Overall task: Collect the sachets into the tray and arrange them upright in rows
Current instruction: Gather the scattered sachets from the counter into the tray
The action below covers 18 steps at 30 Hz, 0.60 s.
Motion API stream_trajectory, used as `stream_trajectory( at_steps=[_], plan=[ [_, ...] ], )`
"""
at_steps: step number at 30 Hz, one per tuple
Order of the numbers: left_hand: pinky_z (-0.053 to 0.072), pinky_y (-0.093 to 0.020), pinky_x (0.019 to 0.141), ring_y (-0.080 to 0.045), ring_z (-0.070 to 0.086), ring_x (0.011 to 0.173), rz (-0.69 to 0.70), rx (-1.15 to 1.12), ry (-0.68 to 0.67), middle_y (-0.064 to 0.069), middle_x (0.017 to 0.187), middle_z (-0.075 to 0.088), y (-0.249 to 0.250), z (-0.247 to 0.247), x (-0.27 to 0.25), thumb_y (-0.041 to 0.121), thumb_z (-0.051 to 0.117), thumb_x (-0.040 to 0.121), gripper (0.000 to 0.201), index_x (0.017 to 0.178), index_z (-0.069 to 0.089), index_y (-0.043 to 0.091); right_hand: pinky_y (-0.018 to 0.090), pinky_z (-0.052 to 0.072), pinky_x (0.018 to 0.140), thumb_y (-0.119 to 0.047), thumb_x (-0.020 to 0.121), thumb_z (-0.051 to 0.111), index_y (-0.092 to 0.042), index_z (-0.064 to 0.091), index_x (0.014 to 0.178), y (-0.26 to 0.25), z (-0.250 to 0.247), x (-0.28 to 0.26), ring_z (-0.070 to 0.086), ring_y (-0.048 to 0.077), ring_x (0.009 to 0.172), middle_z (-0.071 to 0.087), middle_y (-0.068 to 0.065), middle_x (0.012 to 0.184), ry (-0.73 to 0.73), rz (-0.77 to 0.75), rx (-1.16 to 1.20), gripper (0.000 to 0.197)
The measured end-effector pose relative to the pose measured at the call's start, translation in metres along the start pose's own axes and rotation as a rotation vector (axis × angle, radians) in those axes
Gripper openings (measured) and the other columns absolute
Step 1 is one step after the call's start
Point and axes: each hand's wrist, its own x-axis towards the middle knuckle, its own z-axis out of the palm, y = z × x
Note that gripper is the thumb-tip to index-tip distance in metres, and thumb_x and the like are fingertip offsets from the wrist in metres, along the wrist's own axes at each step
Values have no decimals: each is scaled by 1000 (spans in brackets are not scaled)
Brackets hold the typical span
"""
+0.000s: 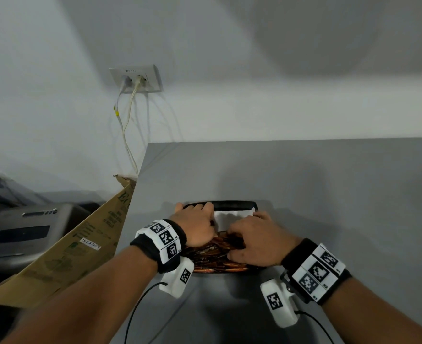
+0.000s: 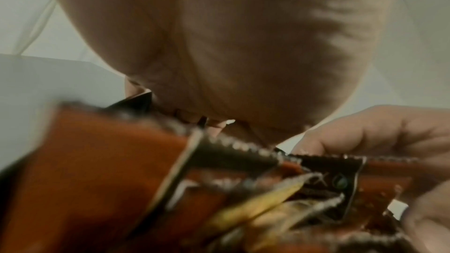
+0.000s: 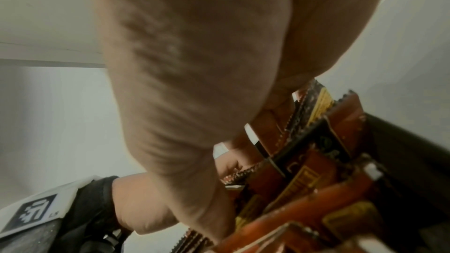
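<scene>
A black tray (image 1: 232,202) lined with white paper (image 1: 232,216) sits on the grey table in front of me. Several orange-brown sachets (image 1: 212,258) are packed on edge in its near half, while the far half shows bare paper. My left hand (image 1: 195,225) reaches in from the tray's left side, its fingers curled down around the far end of the stack. My right hand (image 1: 254,242) lies on the right of the stack and pinches sachet tops. The wrist views show the serrated sachets (image 2: 109,161) (image 3: 316,180) close up under each palm. The fingertips are mostly hidden.
The grey table (image 1: 329,182) stretches right and back to the wall. Left of its edge leans a cardboard box (image 1: 80,244), with a grey printer (image 1: 23,232) beyond it. A wall socket (image 1: 135,79) has cables hanging down behind the table's left corner.
</scene>
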Motion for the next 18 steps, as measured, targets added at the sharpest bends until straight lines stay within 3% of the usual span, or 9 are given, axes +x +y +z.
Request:
stream_trajectory(
  at_steps=[3,7,13,16,18],
  plan=[
    [24,-45,107,-22,56,102,19,-81,-7,4,104,62,-3,-1,-2,41,47,91,35,121,40,25,40,23,114,-62,80,55,-30,60,101,0,-1,0,60,8,86,63,-14,89,3,4,-8,39],
    [20,-46,113,-22,45,125,26,-23,-57,-3,134,51,-4,-4,-5,38,40,99,48,145,39,27,41,17,116,-59,83,57,-30,63,111,0,-4,-1,57,8,104,61,-14,109,-18,-5,15,41],
    [24,-46,107,-25,47,117,6,-97,-118,1,116,44,-4,2,-3,44,38,91,38,126,48,35,41,16,116,-59,85,57,-30,65,103,-2,-5,-3,58,7,99,61,-14,103,-22,-3,8,35],
    [25,-45,106,-22,52,108,16,-155,-64,4,105,51,-7,1,-4,37,44,89,20,108,47,32,41,13,116,-59,85,57,-30,66,106,-2,-5,-3,59,8,101,63,-13,105,-14,-3,12,37],
    [25,-42,104,-18,56,96,28,-201,-37,7,93,59,-7,-2,-6,29,46,91,15,106,46,29,41,11,117,-58,85,57,-29,66,109,-2,-4,-3,59,7,103,65,-13,107,-10,-4,21,39]
  ],
)
